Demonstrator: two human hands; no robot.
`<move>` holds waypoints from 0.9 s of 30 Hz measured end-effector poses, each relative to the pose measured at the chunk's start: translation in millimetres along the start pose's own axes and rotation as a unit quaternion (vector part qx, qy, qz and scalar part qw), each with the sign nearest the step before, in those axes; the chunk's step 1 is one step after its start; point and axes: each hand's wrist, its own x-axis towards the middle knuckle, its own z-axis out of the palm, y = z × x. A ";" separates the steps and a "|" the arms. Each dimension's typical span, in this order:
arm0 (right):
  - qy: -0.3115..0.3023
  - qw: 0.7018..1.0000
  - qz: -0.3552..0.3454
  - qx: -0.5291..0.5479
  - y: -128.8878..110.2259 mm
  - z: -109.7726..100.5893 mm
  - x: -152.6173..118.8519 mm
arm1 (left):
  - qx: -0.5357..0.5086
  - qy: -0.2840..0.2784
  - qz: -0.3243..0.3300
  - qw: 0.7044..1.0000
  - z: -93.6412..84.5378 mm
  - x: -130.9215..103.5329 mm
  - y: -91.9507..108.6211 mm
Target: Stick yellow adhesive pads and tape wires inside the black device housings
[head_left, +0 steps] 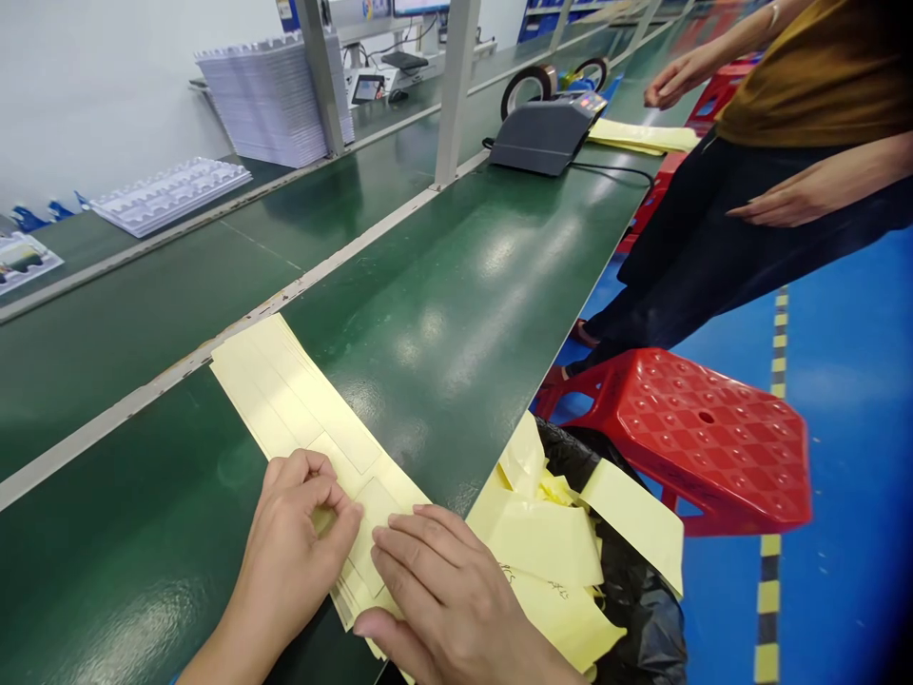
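Note:
A stack of long pale yellow sheets [292, 381] lies slantwise on the green work surface, its top sheet marked with thin rectangular outlines. Over the near part of the stack, my left hand [300, 533] is closed in a pinch, thumb against forefinger. Whatever lies between those fingertips is too small to make out. My right hand [449, 590] rests flat on the near end of the sheets, fingers stretched out and close together. Between the two hands, a faint rectangle [379, 502] shows on the top sheet.
Right of the surface edge stands a black bag [642, 618] of yellow paper scraps [549, 542], beside a red stool [713, 438]. A grey tape dispenser [542, 133] sits farther along. Another person [806, 105] stands at the right. White trays [263, 100] are stacked behind.

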 end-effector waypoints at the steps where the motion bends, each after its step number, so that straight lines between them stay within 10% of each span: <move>1: -0.009 1.000 0.003 -0.002 0.6 1.5 -1.1 | 0.013 0.003 0.012 1.000 0.8 -0.1 -0.3; 12: -0.031 0.999 0.024 -0.034 -2.5 2.1 8.1 | 0.225 0.070 0.009 0.972 -22.1 16.3 -21.0; 16: -0.040 0.998 0.026 -0.034 0.5 5.6 18.1 | 0.161 0.148 0.147 0.965 -22.5 -11.2 -23.2; 21: -0.056 0.992 -0.002 -0.115 8.6 17.9 17.7 | 0.228 0.092 0.371 0.895 -7.9 -43.9 -23.7; 27: -0.134 0.961 -0.029 -0.240 3.4 12.9 17.6 | 0.324 0.089 0.384 0.860 5.0 -49.1 -37.0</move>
